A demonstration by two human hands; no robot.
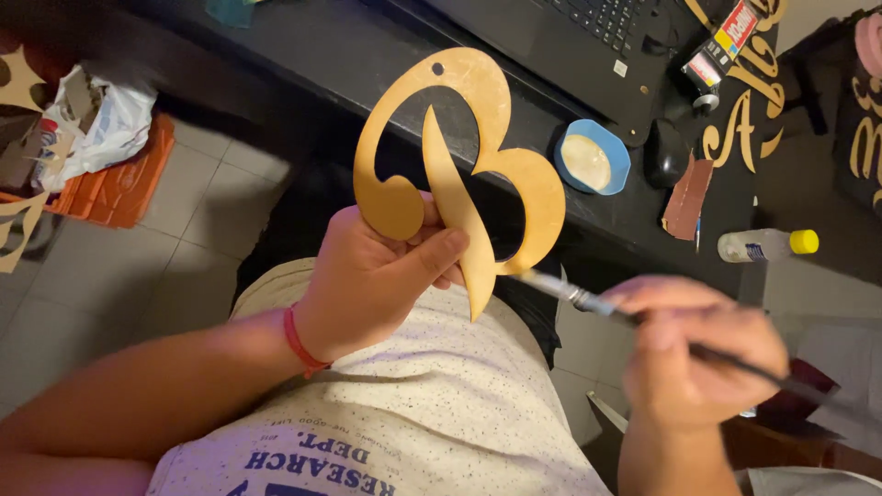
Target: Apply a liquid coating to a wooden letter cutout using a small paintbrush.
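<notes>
Golden-painted wood fills the middle of the view — a flat cut-out letter (459, 165) with curling loops and a small hole near its top, held up above the person's lap. The left hand (381, 276) is closed around its lower left curl, thumb pressed across the front of the central stroke and fingers wrapped behind; a red band (301, 344) sits on that wrist. The right hand (698, 354), blurred, is closed around a thin dark-handled brush (634, 317) whose metal collar and tip point left and reach the lower right edge of the letter, touching it or just beside it — the blur leaves that unclear. Behind the letter runs a black table (367, 55). On it stands a blue bowl (593, 156) holding a pale liquid, just right of the letter's upper loop, with a black laptop (551, 37) behind it and a black mouse (666, 152) near the bowl's right side. A brownish piece of sandpaper (687, 197) lies by the mouse, and a clear bottle with a yellow cap (767, 245) lies on its side farther right. At the far left, on the tiled floor (138, 266), an orange crate (119, 184) carries a white plastic bag (101, 124).
</notes>
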